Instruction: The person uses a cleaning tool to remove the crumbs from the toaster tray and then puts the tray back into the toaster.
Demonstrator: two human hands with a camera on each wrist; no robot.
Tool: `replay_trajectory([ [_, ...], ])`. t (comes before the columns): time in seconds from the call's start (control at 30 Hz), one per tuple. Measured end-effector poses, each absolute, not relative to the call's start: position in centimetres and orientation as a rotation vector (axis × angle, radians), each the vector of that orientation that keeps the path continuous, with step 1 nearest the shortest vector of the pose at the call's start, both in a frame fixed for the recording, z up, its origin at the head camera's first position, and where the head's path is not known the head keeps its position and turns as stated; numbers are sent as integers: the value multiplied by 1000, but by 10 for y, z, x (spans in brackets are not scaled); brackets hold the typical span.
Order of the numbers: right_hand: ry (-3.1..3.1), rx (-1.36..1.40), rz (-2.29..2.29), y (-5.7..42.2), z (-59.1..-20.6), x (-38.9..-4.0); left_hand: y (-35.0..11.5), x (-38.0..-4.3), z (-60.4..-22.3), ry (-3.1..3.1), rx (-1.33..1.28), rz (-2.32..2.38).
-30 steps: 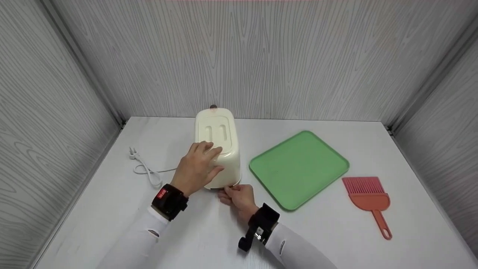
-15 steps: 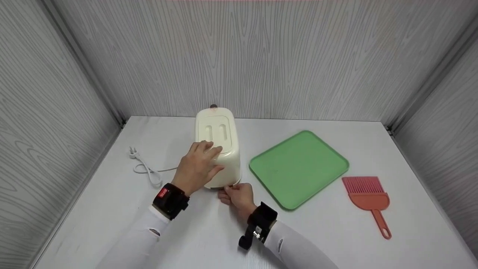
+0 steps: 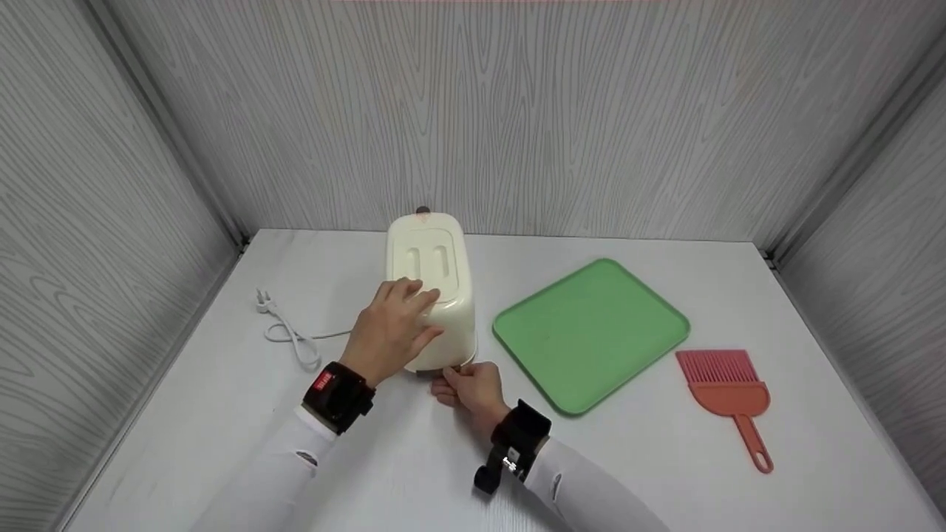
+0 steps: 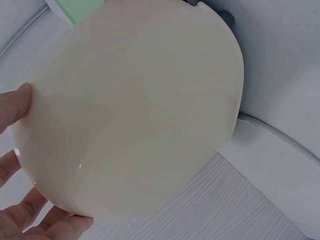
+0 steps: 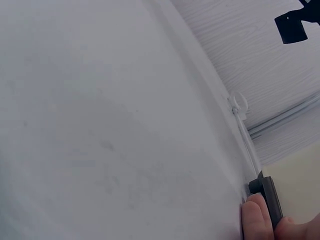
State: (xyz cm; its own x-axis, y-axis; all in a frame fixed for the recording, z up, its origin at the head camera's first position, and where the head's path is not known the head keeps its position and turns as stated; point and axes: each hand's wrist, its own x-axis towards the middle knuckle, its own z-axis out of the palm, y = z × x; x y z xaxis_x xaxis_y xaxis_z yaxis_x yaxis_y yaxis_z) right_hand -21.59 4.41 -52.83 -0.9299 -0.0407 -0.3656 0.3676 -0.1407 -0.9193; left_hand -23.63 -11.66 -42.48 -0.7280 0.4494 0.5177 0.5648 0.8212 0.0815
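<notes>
Pinching the dark strip (image 5: 272, 201), my right hand (image 3: 474, 388) could drag the cream appliance (image 3: 453, 329) nearer, if my left hand (image 3: 386, 329), spread at its near top, presses weakly

Toaster (image 3: 452, 336), tray (image 3: 591, 336) and brush (image 3: 729, 397) sit left to right on the table (image 3: 414, 465).

We see a glossy cream appliance (image 3: 454, 318) with a black tab (image 5: 271, 200), a white plug (image 3: 265, 304), a plain green tray (image 3: 591, 336), and an orange-red brush (image 3: 730, 397) with pinker bristles (image 3: 717, 366). The counter (image 3: 414, 458) is white; the pale grey walls (image 3: 480, 111) carry darker wood grain. White sleeves (image 3: 587, 488) meet black wristbands (image 3: 336, 397).
</notes>
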Motion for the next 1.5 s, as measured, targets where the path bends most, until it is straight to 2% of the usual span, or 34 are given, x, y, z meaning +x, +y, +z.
replay_trajectory([
  [0.53, 1531, 655, -2372, 44, -526, -215, -113, -235, -425, -2506, -745, -373],
  [0.93, 1470, 529, -2372, 49, -529, -216, -115, -236, -425, -2490, -752, -389],
  [1.5, 1511, 569, -2352, 48, -532, -214, -114, -237, -426, -2500, -755, -380],
])
